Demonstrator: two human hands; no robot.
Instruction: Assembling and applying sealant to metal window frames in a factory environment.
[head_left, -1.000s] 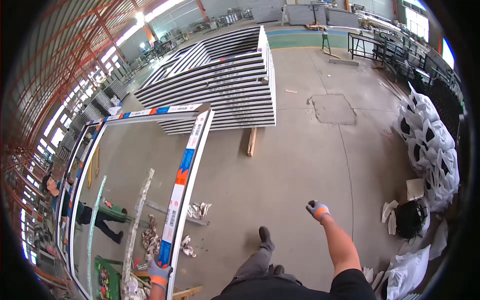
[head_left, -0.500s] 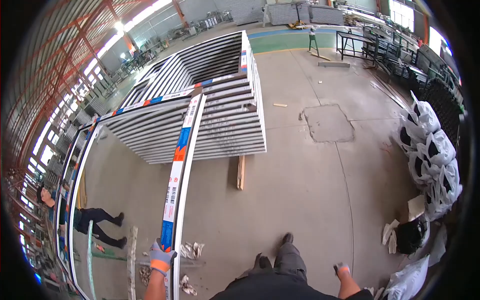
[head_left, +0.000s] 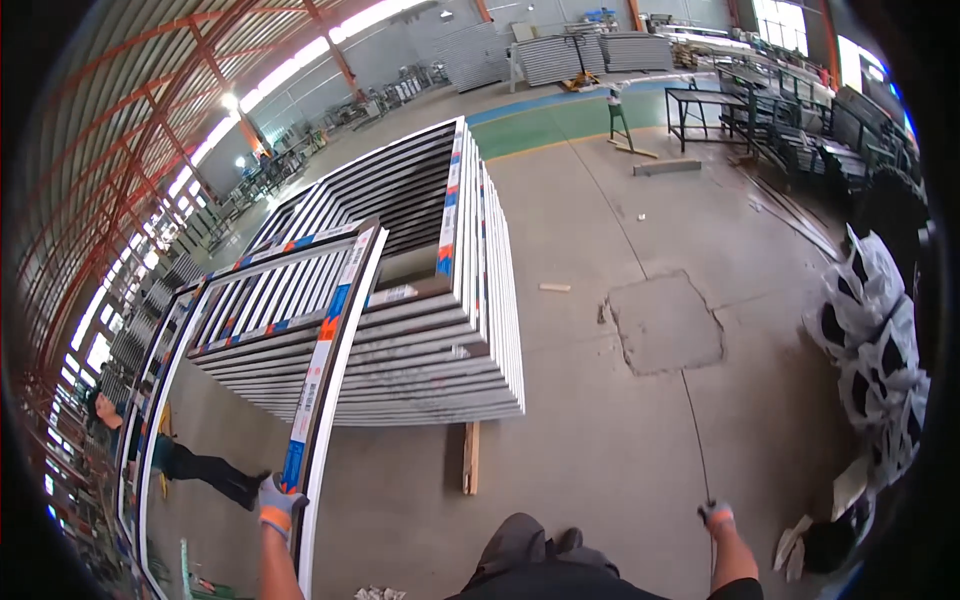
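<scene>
My left hand (head_left: 281, 503), in a grey glove with an orange cuff, is closed round the near end of a long window frame (head_left: 336, 330). White sides and a dark face covered in blue, orange and white protective tape mark this frame. Its far corner overlaps the view of a large stack of similar frames (head_left: 440, 400); whether they touch I cannot tell. At the left, another person (head_left: 205, 470) is by the frame's opposite side, hands hidden. My right hand (head_left: 716, 515), gloved alike, hangs away from the frame with nothing in it, fingers loosely bent and slightly apart.
A wooden block (head_left: 470, 460) juts from under the stack. White sacks (head_left: 875, 340) are piled at the right. Beyond lie a beam (head_left: 667, 168), a dark metal table (head_left: 705, 98) and a green stand (head_left: 618, 120). A rough square patch (head_left: 665, 322) marks the floor.
The stack now sits lower in the picture, as my view has shifted. My left hand and the frame have moved left in view; my right hand has risen slightly and moved right.
</scene>
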